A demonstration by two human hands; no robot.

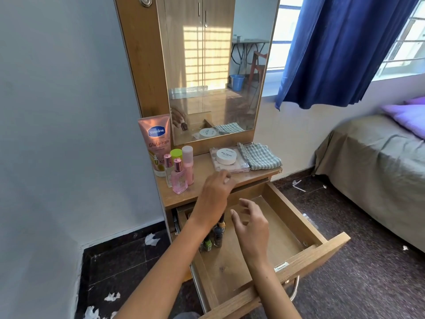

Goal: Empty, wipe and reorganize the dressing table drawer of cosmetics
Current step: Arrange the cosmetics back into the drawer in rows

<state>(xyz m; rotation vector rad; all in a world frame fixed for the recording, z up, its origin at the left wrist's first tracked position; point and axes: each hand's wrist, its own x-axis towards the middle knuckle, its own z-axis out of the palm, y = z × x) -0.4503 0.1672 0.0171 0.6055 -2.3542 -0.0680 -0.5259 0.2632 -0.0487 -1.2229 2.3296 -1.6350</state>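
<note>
Nearest, open drawer (271,240), mostly bare wood, with small nail polish bottles (215,236) crowded along its left wall. Right hand (250,223) above the drawer floor, fingers spread and curled, holding nothing. Left hand (215,191) over the tabletop (200,180) edge, fingertips bunched, possibly pinching something small; cannot tell. Best to lift the bottles upright by the caps, then stand them beside the pink perfume bottles (179,176) and Vaseline tube (157,143). Farther back, checked cloth (259,156) ready for wiping, beside the nail polish remover tub (226,155).
</note>
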